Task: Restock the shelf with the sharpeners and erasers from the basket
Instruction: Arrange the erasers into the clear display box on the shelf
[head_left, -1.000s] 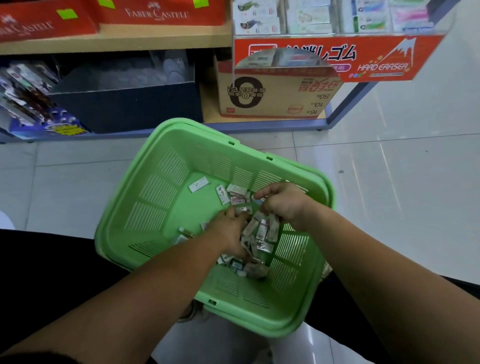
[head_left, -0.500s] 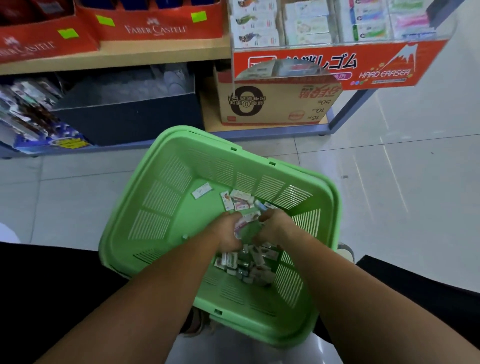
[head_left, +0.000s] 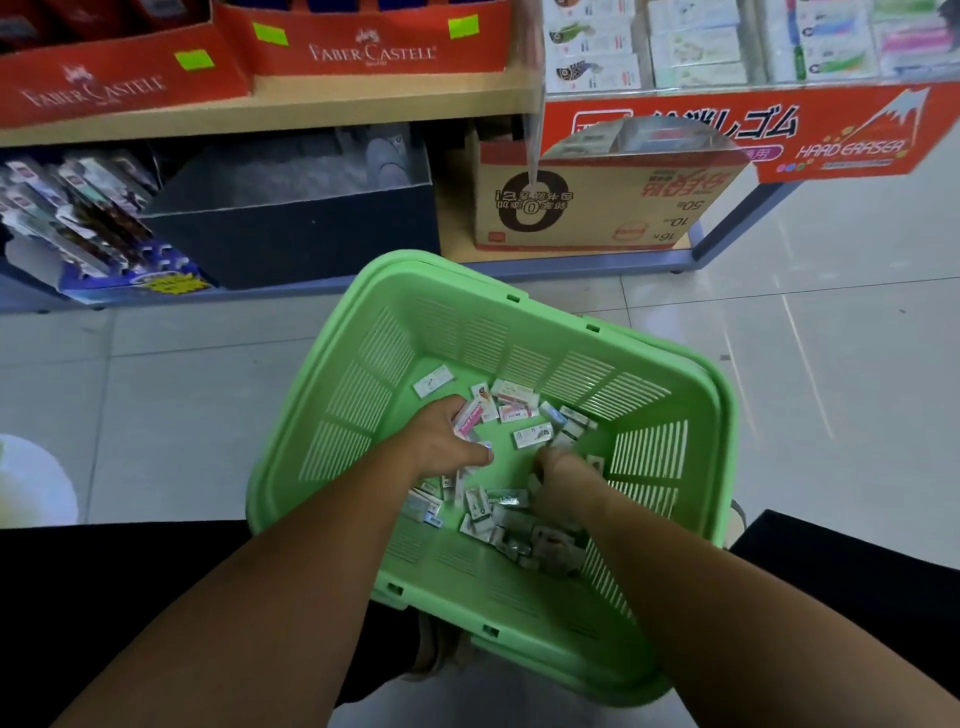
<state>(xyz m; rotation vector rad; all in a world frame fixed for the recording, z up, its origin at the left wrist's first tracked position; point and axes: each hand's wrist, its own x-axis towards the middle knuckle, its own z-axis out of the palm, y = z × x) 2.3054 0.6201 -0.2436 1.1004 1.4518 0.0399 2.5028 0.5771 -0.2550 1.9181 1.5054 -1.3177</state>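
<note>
A green plastic basket (head_left: 670, 447) sits on the floor in front of me, with several small boxed erasers and sharpeners (head_left: 519, 405) scattered over its bottom. My left hand (head_left: 441, 441) is inside the basket and holds a small stack of packs, one with a pink label (head_left: 469, 420). My right hand (head_left: 563, 480) reaches into the pile on the right, its fingers curled down among the packs and hidden from view. Above, the shelf carries a clear eraser display (head_left: 727, 47) with a red "Hard Eraser" front.
A cardboard box (head_left: 597, 208) and a dark bin (head_left: 291, 228) stand on the bottom shelf. Red Faber-Castell trays (head_left: 363, 47) line the wooden shelf above. Packaged goods (head_left: 83, 218) lean at the left. Pale floor tiles (head_left: 831, 364) spread to the right.
The hands have parted: my left hand moved up and left holding packs, my right hand dropped back into the pile. The view tilted up toward the shelf.
</note>
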